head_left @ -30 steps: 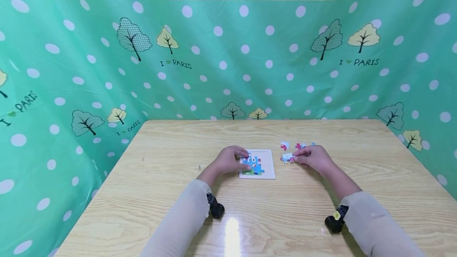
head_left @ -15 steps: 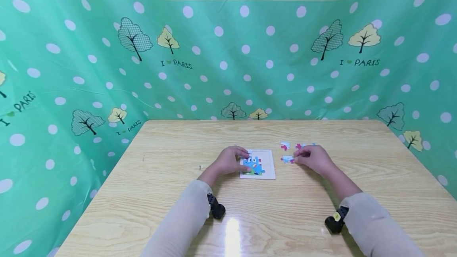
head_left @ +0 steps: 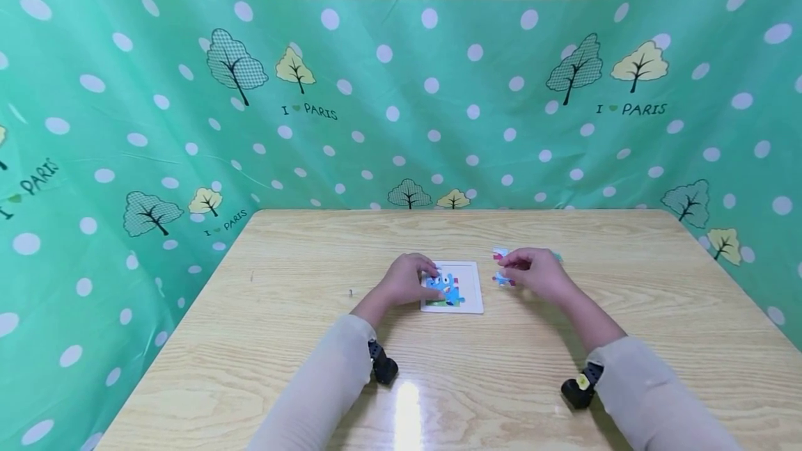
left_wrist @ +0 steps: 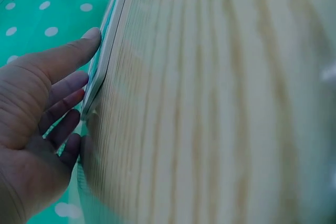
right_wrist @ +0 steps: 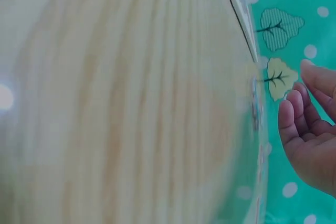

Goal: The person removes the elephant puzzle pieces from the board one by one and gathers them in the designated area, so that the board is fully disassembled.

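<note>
A white-rimmed jigsaw board (head_left: 473, 291) lies on the table, partly filled with pieces that show a blue cartoon figure. My left hand (head_left: 404, 280) rests at its left side, thumb and fingertips on the board; in the left wrist view the thumb meets the edge. To the right, my right hand (head_left: 540, 275) hovers over loose jigsaw pieces, fingers bent and thumb apart. A blue-and-pink piece (head_left: 502, 280) lies under its fingertips, and a white-and-pink piece (head_left: 499, 252) just behind. Nothing shows in the right hand (right_wrist: 315, 129) in the right wrist view. Other pieces are hidden behind this hand.
The wooden table (head_left: 301, 249) ends at a green dotted curtain (head_left: 351, 89) at the back and sides. A tiny grey bit (head_left: 351, 292) lies left of the left hand. A greenish piece (head_left: 557, 256) peeks out behind the right hand.
My right hand has moved slightly left and away from me, now covering pieces at the back that showed before. My left hand stays at the board.
</note>
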A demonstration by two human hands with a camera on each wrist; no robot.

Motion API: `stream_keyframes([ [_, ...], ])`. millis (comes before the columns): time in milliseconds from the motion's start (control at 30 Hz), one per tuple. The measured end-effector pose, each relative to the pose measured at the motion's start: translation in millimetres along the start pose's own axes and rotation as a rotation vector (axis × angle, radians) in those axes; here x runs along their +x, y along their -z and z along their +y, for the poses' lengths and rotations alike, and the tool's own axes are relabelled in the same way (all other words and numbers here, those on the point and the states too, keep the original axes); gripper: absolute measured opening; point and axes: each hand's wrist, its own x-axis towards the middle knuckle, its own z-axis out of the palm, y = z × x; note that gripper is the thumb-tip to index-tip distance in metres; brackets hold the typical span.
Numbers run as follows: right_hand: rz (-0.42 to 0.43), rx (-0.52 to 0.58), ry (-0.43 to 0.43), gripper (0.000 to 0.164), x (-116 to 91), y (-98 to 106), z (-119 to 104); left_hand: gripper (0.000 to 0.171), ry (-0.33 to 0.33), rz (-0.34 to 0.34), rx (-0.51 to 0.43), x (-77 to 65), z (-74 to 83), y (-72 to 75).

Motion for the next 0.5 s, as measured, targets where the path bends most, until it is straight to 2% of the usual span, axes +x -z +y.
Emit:
stream_keyframes([
  [200,-0.017,-0.039,-0.002,0.020,6.7,-10.8,-12.1,0.041,-0.016,0.008,0.032,2.0,2.6,-1.0],
  [500,-0.086,-0.102,0.015,0.022,18.3,-25.8,-27.5,0.038,0.000,0.013,0.027,3.6,3.2,-1.9],
])
